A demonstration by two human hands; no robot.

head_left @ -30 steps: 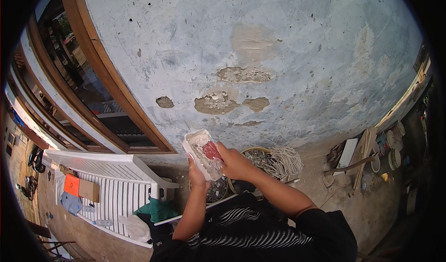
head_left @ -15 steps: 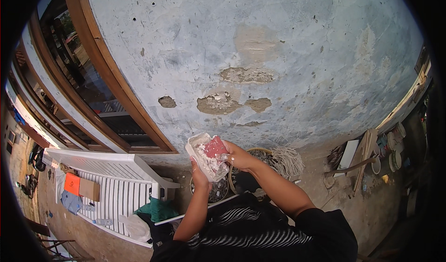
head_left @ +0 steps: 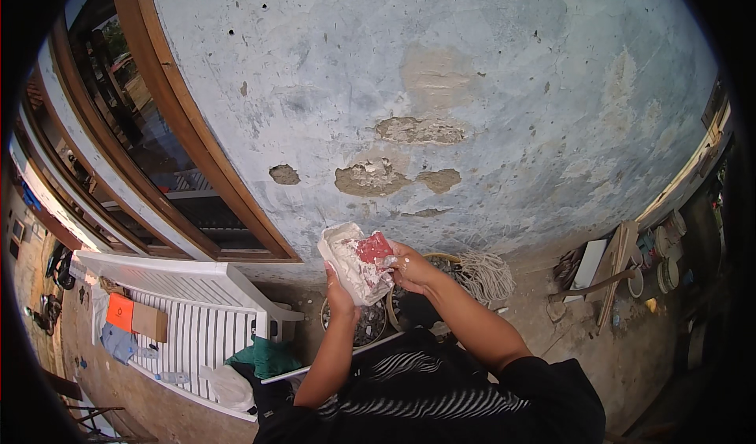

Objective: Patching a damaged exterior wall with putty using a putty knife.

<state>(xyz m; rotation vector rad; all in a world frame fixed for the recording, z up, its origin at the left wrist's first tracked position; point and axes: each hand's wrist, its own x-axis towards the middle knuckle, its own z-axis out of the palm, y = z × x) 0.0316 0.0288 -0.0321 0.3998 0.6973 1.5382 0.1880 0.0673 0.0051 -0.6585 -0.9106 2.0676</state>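
In front of my body, my left hand [head_left: 342, 293] grips the long side of a white rectangular tub [head_left: 337, 238] from below. Pale paste [head_left: 350, 267] coats the inside of the tub. My right hand [head_left: 411, 269] pinches a flat red scraper [head_left: 374, 247], smeared with white, which sits over the paste inside the tub. White spots mark my right fingers. Beyond the tub rises a light blue wall [head_left: 535, 129] with chipped patches, among them a rough bare patch [head_left: 370, 178] and a smoother beige area [head_left: 437, 74].
To the left are a wood-framed window [head_left: 169, 74] and a white slatted bench [head_left: 197, 318] bearing an orange box [head_left: 120, 312] and a green cloth [head_left: 272, 357]. Buckets of rubble [head_left: 366, 326] stand below my hands, beside a coiled rope [head_left: 484, 275]. Boards [head_left: 618, 267] lean at right.
The red scraper has shifted slightly right and turned within the tub, along with my right hand. The tub stays in my left hand, moved only a little.
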